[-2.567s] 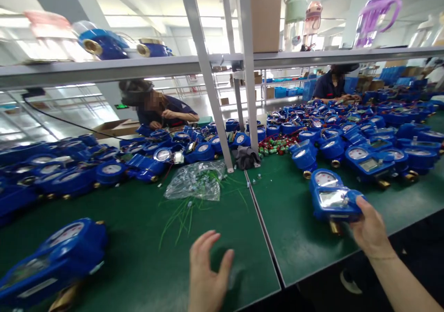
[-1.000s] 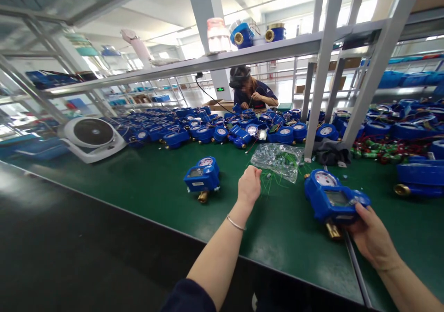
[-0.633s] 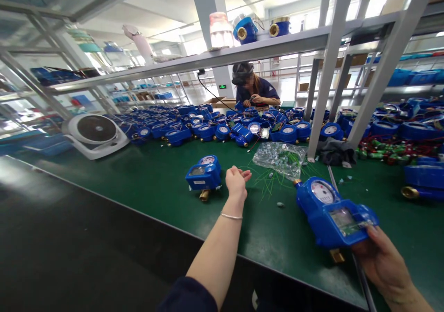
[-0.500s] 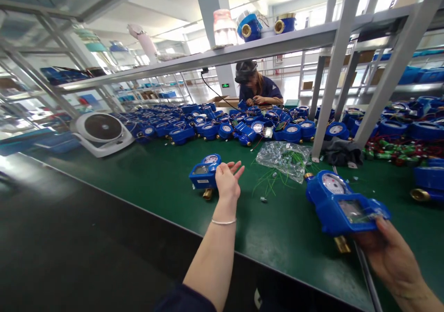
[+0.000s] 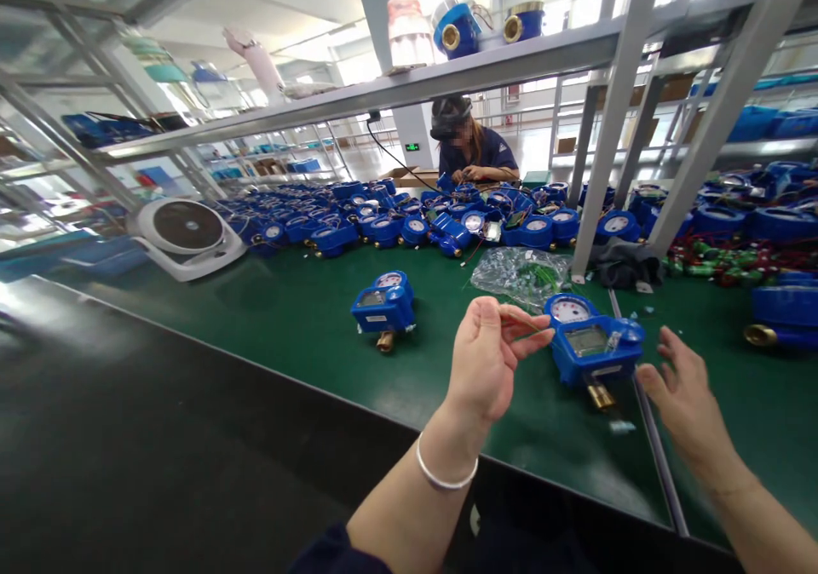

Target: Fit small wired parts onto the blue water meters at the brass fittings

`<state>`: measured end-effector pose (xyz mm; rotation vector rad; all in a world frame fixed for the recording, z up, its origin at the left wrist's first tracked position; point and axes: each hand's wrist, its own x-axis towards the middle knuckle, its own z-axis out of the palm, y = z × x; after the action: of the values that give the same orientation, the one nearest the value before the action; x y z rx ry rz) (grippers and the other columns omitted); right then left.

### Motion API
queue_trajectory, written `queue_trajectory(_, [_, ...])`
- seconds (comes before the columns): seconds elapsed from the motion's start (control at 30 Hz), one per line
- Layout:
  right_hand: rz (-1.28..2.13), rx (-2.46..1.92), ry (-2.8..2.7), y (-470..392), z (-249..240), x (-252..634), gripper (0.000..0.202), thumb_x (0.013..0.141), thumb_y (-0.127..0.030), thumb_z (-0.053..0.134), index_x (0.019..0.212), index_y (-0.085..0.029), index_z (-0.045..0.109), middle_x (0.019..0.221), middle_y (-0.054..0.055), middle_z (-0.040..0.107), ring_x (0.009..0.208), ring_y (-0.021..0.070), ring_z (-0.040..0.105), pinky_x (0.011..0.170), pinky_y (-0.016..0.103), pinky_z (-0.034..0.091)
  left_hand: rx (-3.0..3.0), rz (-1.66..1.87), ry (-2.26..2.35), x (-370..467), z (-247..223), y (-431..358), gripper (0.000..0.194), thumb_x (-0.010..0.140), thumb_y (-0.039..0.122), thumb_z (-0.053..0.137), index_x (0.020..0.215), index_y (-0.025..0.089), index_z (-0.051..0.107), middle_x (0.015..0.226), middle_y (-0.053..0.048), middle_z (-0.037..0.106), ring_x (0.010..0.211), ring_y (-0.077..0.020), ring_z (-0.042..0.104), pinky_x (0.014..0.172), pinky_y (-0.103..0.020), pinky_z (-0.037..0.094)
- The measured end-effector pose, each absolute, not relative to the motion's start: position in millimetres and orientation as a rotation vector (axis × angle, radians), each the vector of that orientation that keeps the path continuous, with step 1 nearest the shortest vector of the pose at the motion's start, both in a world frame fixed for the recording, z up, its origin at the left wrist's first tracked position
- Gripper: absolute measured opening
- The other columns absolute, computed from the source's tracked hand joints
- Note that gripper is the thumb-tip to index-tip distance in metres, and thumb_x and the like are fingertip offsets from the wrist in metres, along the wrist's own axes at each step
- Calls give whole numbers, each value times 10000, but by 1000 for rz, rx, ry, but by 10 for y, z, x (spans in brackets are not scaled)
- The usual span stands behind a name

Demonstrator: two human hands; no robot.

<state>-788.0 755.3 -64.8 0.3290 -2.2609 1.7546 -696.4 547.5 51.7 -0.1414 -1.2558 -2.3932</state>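
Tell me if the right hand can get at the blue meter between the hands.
Probably yes: the right hand is open, just beside the blue meter, with nothing visible standing between them. The left hand is at the opposite side.

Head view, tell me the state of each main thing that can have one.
Left hand, fingers bent; whether it holds anything is unclear.
Right hand, open.
Middle meter, dial and screen facing up.
Left meter, standing on the bench, dial up.
Bag, crumpled.
Cloth, bunched up.
Fan, running or not, cannot tell.
Green sign, lit.
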Motion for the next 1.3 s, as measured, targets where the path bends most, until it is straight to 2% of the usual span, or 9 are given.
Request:
queue_trajectory(0.07, [1497,430,-2272,7550,-525,-7519,637,798,-510,523,1347,-239,348,1399,99,332,1275,309,313,1073,529,222,-188,-2253,-1442,-6849,379,5637,178,934,319,350,867,179,439,830,-18,561,821,-169,595,779,-412,508])
queue_trajectory(0.13, [1842,659,-2239,7483,-444,-7161,494,842,-464,477,1289,-268,402,1311,89,445,1202,272,419,1040,500,301,-233,-1963,-1675,-6741,171,5803,191,932,307,353,879,168,473,897,-47,540,856,-158,544,818,-376,466])
queue_trajectory(0.23, [2662,701,-2131,7368,-403,-6820,374,871,-469,436,1187,-267,435,1089,87,572,829,192,596,699,357,521,-269,-1518,-1885,-6637,-151,5991,190,923,294,368,839,161,475,942,-68,501,913,-167,483,840,-348,411])
queue_trajectory(0.33, [2847,459,-2207,7377,-418,-6773,317,865,-485,455,1046,-229,502,809,19,588,491,78,456,409,190,351,-245,-1350,-1934,-6620,-356,6055,158,920,255,365,821,168,453,930,-65,485,930,-171,457,833,-340,395])
queue_trajectory(0.4, [2569,446,-2372,7448,-449,-6836,307,827,-480,531,959,-205,560,716,-3,567,516,78,453,453,187,360,-196,-1335,-1944,-6637,-421,6047,141,918,233,366,825,170,451,914,-60,484,911,-166,454,825,-333,392])
queue_trajectory(0.53, [1621,574,-2545,7593,-489,-6992,227,806,-429,587,914,-233,622,873,6,612,793,144,560,694,240,440,-107,-1457,-1926,-6720,-536,5993,172,921,268,368,821,172,469,903,-60,503,880,-162,471,820,-318,401])
queue_trajectory(0.8, [317,969,-2078,7554,124,-7424,151,836,-220,574,972,-161,606,865,49,560,784,168,516,729,296,429,476,-2254,-1791,-7323,-912,5846,230,879,191,391,1086,150,483,1013,-79,553,822,-112,539,776,-252,453])
queue_trajectory(1.03, [-395,1256,-2291,7085,337,-7672,149,808,-73,503,892,-170,579,923,78,505,818,226,454,745,363,402,286,-2497,-1839,-7608,-1070,5804,232,850,111,353,962,107,556,738,-42,562,620,-95,537,630,-245,466])
queue_trajectory(1.3, [-734,1262,-2408,6722,319,-7634,170,772,-54,490,835,-187,576,852,75,479,781,245,423,717,387,362,10,-2200,-2169,-7604,-1167,5717,302,886,223,310,1039,156,562,813,-49,623,689,-134,581,652,-271,490])
